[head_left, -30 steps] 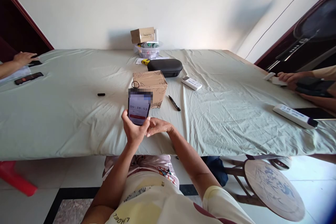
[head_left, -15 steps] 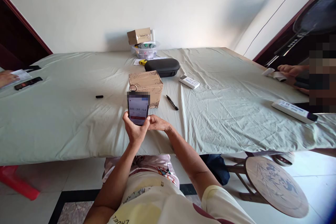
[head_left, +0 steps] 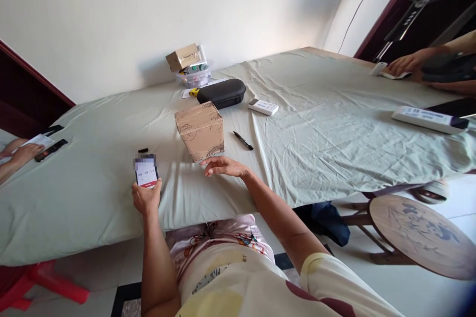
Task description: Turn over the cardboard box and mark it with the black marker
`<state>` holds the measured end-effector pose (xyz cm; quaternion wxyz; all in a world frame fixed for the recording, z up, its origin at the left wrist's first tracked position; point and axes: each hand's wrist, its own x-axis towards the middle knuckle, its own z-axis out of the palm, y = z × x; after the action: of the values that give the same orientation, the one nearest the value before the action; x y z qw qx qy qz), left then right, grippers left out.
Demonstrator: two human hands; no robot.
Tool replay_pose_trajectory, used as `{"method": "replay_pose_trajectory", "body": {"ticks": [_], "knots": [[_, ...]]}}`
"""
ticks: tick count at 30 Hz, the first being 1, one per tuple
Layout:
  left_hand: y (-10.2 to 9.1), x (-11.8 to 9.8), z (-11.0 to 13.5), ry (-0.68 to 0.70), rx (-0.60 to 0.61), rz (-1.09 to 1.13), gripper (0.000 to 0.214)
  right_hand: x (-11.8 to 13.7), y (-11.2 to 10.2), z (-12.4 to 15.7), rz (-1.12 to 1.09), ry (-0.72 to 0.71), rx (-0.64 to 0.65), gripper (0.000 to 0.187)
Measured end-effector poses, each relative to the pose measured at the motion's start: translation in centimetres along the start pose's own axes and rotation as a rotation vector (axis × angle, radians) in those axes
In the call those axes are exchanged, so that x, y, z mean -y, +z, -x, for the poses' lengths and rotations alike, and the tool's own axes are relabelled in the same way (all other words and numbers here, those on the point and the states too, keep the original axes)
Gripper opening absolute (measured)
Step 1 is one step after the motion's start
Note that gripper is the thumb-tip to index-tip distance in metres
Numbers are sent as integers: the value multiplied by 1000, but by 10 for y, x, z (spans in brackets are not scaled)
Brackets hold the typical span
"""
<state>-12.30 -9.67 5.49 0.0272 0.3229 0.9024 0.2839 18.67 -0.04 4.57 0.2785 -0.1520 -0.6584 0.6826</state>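
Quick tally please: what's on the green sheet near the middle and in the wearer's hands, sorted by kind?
Phones: 1, the phone in the left hand
Cardboard boxes: 2, the taped box by the right hand and the small box on the clear tub
Black cases: 1
White remotes: 1
Black pens: 1
Pen caps: 1
Total: 7

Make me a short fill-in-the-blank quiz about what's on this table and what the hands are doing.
1. The left hand holds a ____ with a timer on its screen.
2. The right hand hovers open in front of the taped cardboard ____.
3. A black ____ lies on the sheet right of that box.
4. The black zip case lies ____ the box.

Missing words: phone; box; pen; behind
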Motion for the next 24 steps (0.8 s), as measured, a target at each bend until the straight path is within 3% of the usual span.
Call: {"method": "replay_pose_trajectory", "body": {"ticks": [5,9,13,16,19,22,24], "knots": [[13,23,-15,106,13,-181,74,-2,-5,1,44,43,-31,60],[14,23,-13,130,45,-235,69,-1,-5,1,115,60,-45,56],[5,16,-5,166,71,-191,82,8,-6,4,118,40,-142,49],[4,5,1,288,55,-42,84,12,-9,6,148,-56,-341,47],[15,-15,5,434,41,206,71,7,-16,4,204,-158,-682,48],[40,-44,11,478,219,463,66,-5,-27,0,275,-104,-987,37],[60,-65,16,448,381,592,71,-14,-33,-1,418,-10,-1077,37]]}}
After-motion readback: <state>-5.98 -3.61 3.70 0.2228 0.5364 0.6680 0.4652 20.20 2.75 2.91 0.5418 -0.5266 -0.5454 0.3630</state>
